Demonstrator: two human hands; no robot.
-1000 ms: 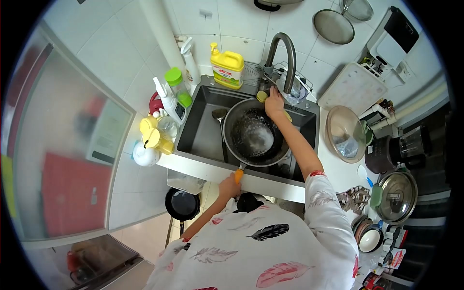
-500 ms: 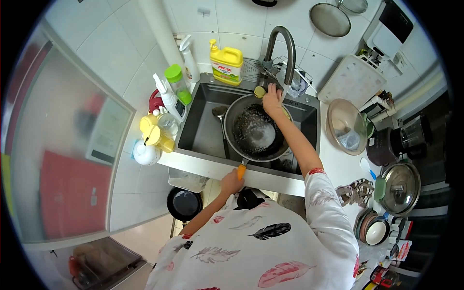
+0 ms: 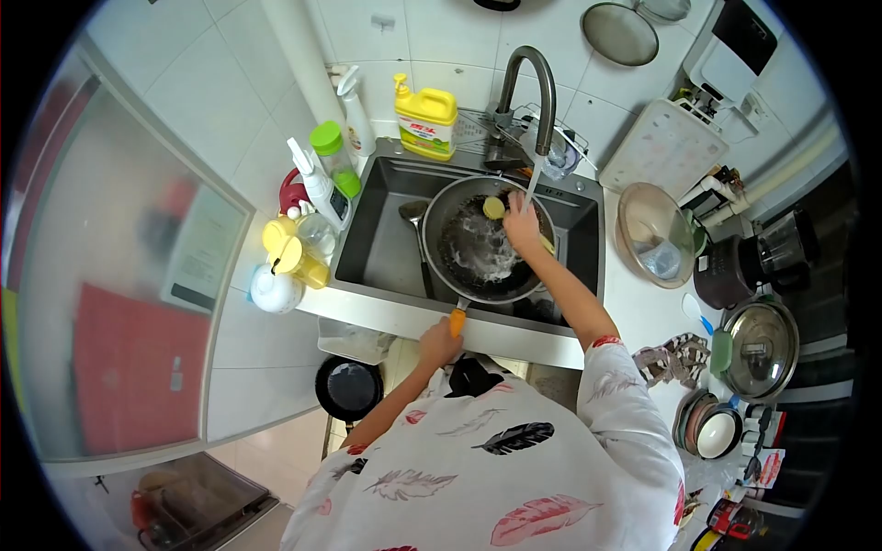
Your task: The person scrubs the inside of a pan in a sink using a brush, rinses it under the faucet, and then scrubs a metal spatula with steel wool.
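A: Pan?
B: In sink, under running tap.
A: Hands?
B: Right hand, fingers clamped on brush, over pan. Left hand, fingers wrapped round pan's orange handle.

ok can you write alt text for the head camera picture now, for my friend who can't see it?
A person's left hand grips the orange handle of a dark frying pan over a gray sink, while the right hand holds a round yellow scrubber inside it. Water runs from the curved faucet toward the pan.
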